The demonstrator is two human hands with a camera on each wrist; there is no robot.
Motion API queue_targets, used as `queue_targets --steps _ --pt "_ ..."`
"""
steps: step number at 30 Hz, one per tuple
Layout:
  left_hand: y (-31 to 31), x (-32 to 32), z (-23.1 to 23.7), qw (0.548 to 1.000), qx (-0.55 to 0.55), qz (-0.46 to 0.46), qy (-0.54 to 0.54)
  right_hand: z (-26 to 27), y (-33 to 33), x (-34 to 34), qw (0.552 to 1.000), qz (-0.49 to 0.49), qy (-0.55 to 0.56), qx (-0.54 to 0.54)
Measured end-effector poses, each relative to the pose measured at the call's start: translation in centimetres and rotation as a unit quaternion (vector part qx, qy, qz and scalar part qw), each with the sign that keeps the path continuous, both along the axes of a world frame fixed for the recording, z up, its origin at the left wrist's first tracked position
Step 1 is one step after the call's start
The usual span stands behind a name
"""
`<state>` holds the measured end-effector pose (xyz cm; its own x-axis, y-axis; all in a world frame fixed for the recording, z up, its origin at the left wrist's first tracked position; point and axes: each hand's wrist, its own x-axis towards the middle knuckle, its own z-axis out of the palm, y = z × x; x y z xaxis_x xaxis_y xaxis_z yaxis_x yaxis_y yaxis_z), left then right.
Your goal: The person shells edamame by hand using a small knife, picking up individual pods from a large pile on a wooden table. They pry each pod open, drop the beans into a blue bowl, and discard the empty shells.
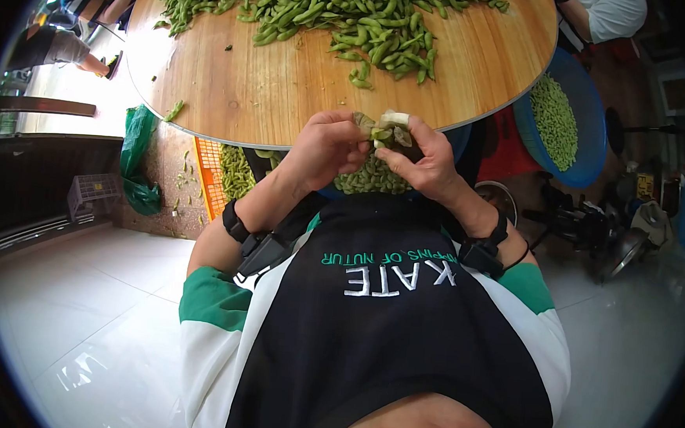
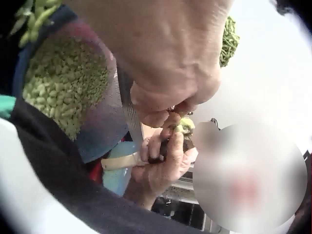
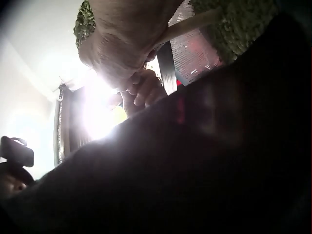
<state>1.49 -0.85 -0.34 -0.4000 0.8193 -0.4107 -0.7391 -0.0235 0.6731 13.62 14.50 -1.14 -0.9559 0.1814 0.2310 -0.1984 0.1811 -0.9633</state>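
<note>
In the head view, both hands meet over the table's near edge around a green soybean pod [image 1: 379, 135]. My left hand [image 1: 327, 146] pinches at its left side. Opposite it, my right hand [image 1: 426, 161] holds the pod with thumb and fingers, and pale and brownish coverings show around the fingertips. From the right hand [image 2: 163, 168] a long cream handle [image 2: 119, 161] sticks out in the left wrist view; whatever is at its other end is hidden by the fingers. Below the hands sit shelled beans [image 1: 372, 178] in a container against the lap.
A heap of soybean pods [image 1: 316, 8] covers the far part of the round wooden table [image 1: 232, 89]. An orange basket [image 1: 208, 176] with pods stands at left below the table. A blue basin [image 1: 592, 143] of shelled beans is at right. Other people sit around the table.
</note>
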Motion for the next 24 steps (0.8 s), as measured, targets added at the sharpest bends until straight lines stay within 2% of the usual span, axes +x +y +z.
queue_targets --steps 2,3,4,5,6,7,8,9,10,12,14,16,17,19,20,22,24 --pt "-0.3 0.2 0.0 0.999 -0.034 -0.015 0.02 0.1 0.2 0.0 1.0 0.013 -0.021 -0.014" --pt "-0.4 0.6 1.0 0.988 -0.085 -0.013 0.13 0.1 0.2 0.0 1.0 0.017 -0.024 0.008" --pt "-1.1 0.7 1.2 0.988 -0.085 -0.011 0.13 0.1 0.3 0.0 0.999 0.022 -0.028 0.03" --pt "-2.2 0.5 1.3 0.936 -0.097 0.007 0.338 -0.2 0.4 0.1 0.999 0.023 -0.026 0.03" --pt "-3.4 0.3 1.6 0.841 -0.104 0.024 0.531 -0.6 0.7 0.4 0.995 0.064 -0.025 0.07" --pt "-4.8 0.0 2.7 0.84 -0.104 0.023 0.532 -0.8 0.8 0.5 0.988 0.104 -0.024 0.111" --pt "-6.2 -0.4 4.7 0.719 -0.182 -0.038 0.67 -0.8 0.8 0.5 0.988 0.103 -0.023 0.111" --pt "-6.8 -0.7 5.7 0.566 -0.252 -0.097 0.778 -0.7 0.7 0.5 0.991 0.089 -0.069 0.079" --pt "-6.6 -0.9 5.6 0.567 -0.253 -0.098 0.778 -0.7 0.5 0.6 0.989 0.078 -0.116 0.045" --pt "-6.0 -1.8 5.0 0.545 -0.255 -0.059 0.796 -0.7 0.1 0.4 0.991 0.075 -0.115 0.001" --pt "-3.4 -3.1 3.1 0.558 -0.212 -0.045 0.801 -0.5 -0.1 0.1 0.989 0.06 -0.111 -0.083" --pt "-0.2 -4.1 1.6 0.477 -0.152 -0.011 0.865 0.0 0.2 0.2 0.98 0.065 -0.141 -0.122" --pt "1.0 -4.7 0.7 0.479 -0.151 -0.008 0.865 0.3 0.4 0.4 0.968 0.073 -0.174 -0.162" --pt "2.5 -5.7 -0.5 0.523 -0.171 -0.013 0.834 0.1 1.0 0.8 0.968 0.059 -0.187 -0.157" --pt "2.7 -5.8 -0.7 0.523 -0.171 -0.013 0.835 0.0 1.2 0.9 0.967 0.042 -0.197 -0.155" --pt "2.9 -5.7 -0.8 0.569 -0.101 0.034 0.816 -0.3 1.4 1.1 0.963 0.036 -0.198 -0.18" --pt "2.5 -5.9 -0.7 0.582 -0.099 0.03 0.807 -0.4 1.4 0.9 0.958 0.029 -0.199 -0.206"
